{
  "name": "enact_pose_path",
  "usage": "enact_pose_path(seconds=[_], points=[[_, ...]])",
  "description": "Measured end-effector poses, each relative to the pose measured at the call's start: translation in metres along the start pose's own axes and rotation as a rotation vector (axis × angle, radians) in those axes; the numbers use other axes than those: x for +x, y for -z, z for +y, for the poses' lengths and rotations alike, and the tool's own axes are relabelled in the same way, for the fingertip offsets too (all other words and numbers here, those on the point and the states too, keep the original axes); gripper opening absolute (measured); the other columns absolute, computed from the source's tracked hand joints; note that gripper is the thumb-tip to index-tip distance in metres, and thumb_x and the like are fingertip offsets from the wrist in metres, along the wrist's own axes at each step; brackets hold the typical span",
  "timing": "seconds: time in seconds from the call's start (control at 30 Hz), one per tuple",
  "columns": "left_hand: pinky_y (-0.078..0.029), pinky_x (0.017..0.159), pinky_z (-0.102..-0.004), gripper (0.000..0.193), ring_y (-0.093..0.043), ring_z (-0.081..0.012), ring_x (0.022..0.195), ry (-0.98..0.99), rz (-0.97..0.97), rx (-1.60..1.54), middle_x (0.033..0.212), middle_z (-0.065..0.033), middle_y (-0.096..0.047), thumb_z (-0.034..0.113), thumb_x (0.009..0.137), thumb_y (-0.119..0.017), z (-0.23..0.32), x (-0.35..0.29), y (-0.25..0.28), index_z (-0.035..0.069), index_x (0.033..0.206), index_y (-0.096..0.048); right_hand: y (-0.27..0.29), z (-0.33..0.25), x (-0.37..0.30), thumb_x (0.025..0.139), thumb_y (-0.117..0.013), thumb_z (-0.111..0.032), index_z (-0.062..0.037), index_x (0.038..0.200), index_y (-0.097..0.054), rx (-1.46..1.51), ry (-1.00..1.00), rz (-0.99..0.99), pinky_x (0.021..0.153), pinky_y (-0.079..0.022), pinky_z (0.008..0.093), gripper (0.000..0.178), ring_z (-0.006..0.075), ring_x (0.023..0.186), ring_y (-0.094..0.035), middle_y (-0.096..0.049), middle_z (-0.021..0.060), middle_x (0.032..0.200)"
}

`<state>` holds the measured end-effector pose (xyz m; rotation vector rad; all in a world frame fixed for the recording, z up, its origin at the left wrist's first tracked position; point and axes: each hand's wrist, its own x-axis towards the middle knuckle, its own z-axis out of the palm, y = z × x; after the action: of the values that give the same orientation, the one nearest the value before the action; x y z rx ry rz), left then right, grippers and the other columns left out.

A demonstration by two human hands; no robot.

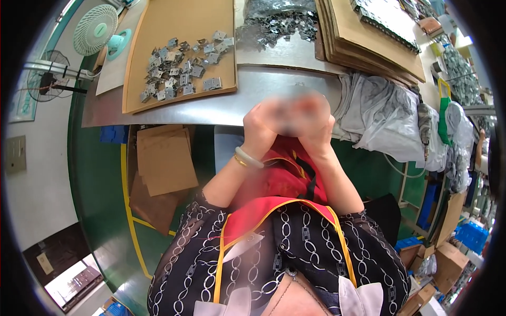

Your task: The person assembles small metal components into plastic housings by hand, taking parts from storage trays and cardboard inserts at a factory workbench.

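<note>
My left hand [260, 126] and my right hand [319, 131] are raised close together above the front edge of the metal table [211, 108]. Both have bent, closed fingers, but a blur covers the fingertips and whatever lies between them. A pale bangle and a gold-coloured one circle my left wrist. Beyond the hands, to the left, small bent metal brackets [184, 79] lie loosely in a shallow cardboard tray [182, 23]. A heap of darker small metal parts [279, 29] sits farther back on the table.
Stacked cardboard sheets [337, 47] stand at the back right, with metal pieces on top. Grey-white plastic bags [382, 108] crowd the table's right edge. A green fan [97, 31] stands at the far left. Flat cardboard [163, 158] leans under the table.
</note>
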<state>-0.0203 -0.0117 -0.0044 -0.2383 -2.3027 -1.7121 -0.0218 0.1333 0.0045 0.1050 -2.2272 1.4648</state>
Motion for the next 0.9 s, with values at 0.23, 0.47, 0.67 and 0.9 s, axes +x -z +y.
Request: enact_pose_path(seconds=[0.23,0.47,0.67,0.9], points=[[-0.062,0.085,-0.0344,0.024,-0.075,-0.0275,0.1,-0.081,0.037,-0.028,0.113,-0.0177,-0.074,-0.004,0.083,-0.078,-0.004,-0.002,-0.008,0.0,0.105,-0.07,0.008,-0.012,0.012,0.08,-0.08,-0.006,-0.0027,0.098,-0.054,-0.155,-0.023,-0.123,0.067,-0.056,0.0333,0.032,0.0204,0.075,-0.071,-0.073,0.0122,0.086],[-0.06,0.087,-0.0354,0.026,-0.074,-0.0286,0.101,-0.144,0.071,0.046,0.112,-0.016,-0.075,-0.005,0.081,-0.078,-0.007,-0.003,-0.014,0.001,0.105,-0.071,0.011,-0.006,0.019,0.079,-0.078,-0.006,-0.0026,0.093,-0.053,-0.222,0.039,-0.161,0.068,-0.056,0.0358,0.028,0.0252,0.072,-0.069,-0.068,0.0125,0.08],[-0.059,0.088,-0.0362,0.026,-0.073,-0.0296,0.102,-0.173,0.076,0.085,0.11,-0.0142,-0.076,-0.005,0.079,-0.077,-0.009,-0.001,-0.016,0.002,0.104,-0.071,0.011,0.001,0.021,0.079,-0.077,-0.006,-0.0028,0.092,-0.052,-0.21,0.006,-0.189,0.067,-0.055,0.0361,0.028,0.0245,0.071,-0.067,-0.068,0.0122,0.08],[-0.059,0.087,-0.0363,0.027,-0.074,-0.0293,0.1,-0.252,0.1,0.131,0.108,-0.0138,-0.076,-0.006,0.077,-0.077,-0.008,0.001,-0.018,0.003,0.103,-0.072,0.014,-0.008,0.024,0.079,-0.075,-0.006,-0.0023,0.091,-0.052,-0.285,0.118,-0.18,0.067,-0.054,0.0388,0.026,0.0282,0.073,-0.065,-0.065,0.0119,0.08]])
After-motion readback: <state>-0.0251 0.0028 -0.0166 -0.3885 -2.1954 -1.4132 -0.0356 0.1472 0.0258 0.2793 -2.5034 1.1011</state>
